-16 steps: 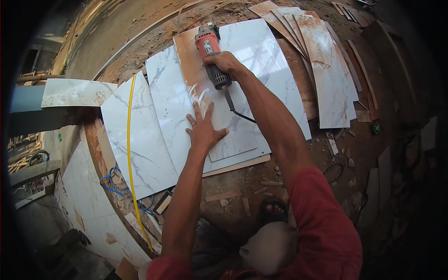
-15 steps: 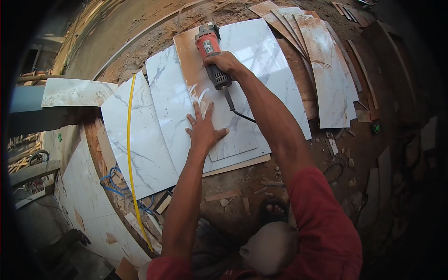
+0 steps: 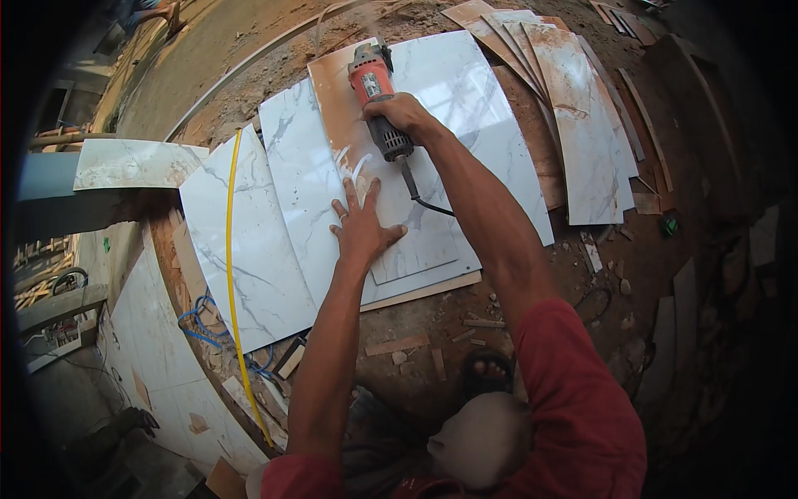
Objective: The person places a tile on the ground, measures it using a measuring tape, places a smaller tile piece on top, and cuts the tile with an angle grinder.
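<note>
My right hand (image 3: 397,116) is wrapped round the body of a red and black angle grinder (image 3: 371,81). The grinder's head points away from me, over the far part of a white marbled tile (image 3: 449,91); its disc is hard to make out. From its rear a black power cord (image 3: 428,204) runs under my right forearm. My left hand (image 3: 366,229) lies flat with fingers spread on a narrower tile piece (image 3: 416,259), which rests on the larger tile. The strip's far part (image 3: 337,91) looks brown.
To the left lie another marbled tile (image 3: 249,274) and a yellow strip (image 3: 233,241), with blue cord (image 3: 199,320) near it. Several stained tile pieces (image 3: 573,125) fan out at the right. Offcuts (image 3: 397,344) litter the dirt near my foot (image 3: 489,366). Part of another person (image 3: 170,17) shows far left.
My hands and the grinder keep nearly the same place on the tiles. Part of another person has come into view at the far upper left.
</note>
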Motion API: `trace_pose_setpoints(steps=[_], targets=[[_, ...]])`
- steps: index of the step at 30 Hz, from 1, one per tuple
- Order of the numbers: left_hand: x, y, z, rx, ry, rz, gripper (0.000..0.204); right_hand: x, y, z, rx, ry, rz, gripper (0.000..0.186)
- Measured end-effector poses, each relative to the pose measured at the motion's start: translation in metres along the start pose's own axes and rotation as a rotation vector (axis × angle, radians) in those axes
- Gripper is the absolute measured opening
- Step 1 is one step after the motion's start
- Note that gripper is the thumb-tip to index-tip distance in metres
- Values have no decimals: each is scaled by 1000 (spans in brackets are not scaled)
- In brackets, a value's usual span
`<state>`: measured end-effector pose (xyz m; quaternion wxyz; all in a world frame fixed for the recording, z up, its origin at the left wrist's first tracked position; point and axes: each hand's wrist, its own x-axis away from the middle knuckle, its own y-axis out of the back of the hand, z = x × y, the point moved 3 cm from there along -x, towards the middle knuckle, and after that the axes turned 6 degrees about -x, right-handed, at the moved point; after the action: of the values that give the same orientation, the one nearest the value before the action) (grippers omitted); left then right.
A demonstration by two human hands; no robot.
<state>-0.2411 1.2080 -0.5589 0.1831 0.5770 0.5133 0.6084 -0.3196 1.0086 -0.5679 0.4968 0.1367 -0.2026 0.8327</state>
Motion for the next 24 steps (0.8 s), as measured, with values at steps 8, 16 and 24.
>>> trace_pose_setpoints(steps=[8,16,24], targets=[[1,1,0,-6,-2,-6,105,4,0,-6,11,8,-4,38],[1,0,0,12,-7,-25,105,9,2,-13,17,6,-14,39],[0,0,-1,3,-15,-15,104,15,3,-17,41,6,-12,39]])
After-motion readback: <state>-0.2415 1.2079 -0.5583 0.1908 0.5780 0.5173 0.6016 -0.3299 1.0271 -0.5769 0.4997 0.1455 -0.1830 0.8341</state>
